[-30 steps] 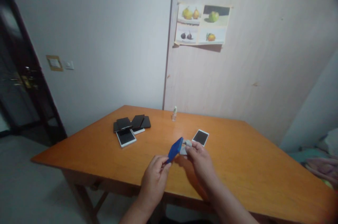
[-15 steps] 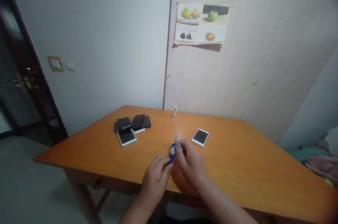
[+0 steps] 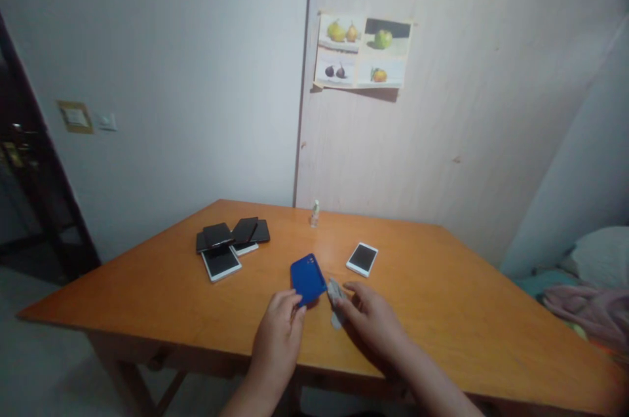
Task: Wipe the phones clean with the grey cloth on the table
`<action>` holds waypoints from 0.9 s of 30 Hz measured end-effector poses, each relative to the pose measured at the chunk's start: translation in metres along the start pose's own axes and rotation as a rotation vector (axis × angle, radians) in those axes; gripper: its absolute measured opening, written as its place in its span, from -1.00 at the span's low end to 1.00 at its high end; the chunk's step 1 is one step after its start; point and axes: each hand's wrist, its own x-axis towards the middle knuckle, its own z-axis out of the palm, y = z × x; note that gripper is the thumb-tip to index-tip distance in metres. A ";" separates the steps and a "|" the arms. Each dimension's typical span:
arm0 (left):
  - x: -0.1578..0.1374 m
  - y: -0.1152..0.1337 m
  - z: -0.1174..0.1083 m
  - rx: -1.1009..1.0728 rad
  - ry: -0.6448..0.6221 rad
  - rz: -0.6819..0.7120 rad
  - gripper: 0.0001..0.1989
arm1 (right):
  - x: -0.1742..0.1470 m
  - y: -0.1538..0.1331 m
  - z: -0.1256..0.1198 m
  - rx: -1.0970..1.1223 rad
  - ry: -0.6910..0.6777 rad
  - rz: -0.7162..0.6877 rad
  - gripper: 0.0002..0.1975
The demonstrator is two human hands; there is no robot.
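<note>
A blue phone case (image 3: 308, 279) is pinched at its near edge by my left hand (image 3: 279, 332), just above the table. Its flat side with the camera cutout at the top right faces me. My right hand (image 3: 376, 318) has its thumb and fingers on a crumpled grey cloth (image 3: 336, 291), close to the right edge of the case. A pale end of the cloth hangs below the fingers. Whether the cloth touches the case I cannot tell.
A white phone (image 3: 362, 259) with a dark screen lies beyond my right hand. Several dark and white phones (image 3: 222, 262) lie overlapping at the left. A small clear spray bottle (image 3: 315, 214) stands near the back edge of the wooden table (image 3: 442, 312).
The blue case has turned from nearly edge-on to showing its broad side. My right hand with the cloth has moved lower and to the right of it. The camera view has shifted slightly.
</note>
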 end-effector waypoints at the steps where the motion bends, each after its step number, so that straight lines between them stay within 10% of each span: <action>1: 0.001 -0.001 0.001 0.014 -0.011 0.010 -0.77 | 0.004 0.007 -0.003 0.000 0.026 0.018 -0.56; 19: 0.029 0.010 0.010 0.173 -0.163 -0.010 -0.64 | 0.110 0.094 -0.045 0.113 0.454 0.230 -0.62; 27: 0.084 0.057 0.075 0.300 -0.362 0.005 -0.52 | 0.110 0.116 -0.036 0.133 0.476 0.243 -0.57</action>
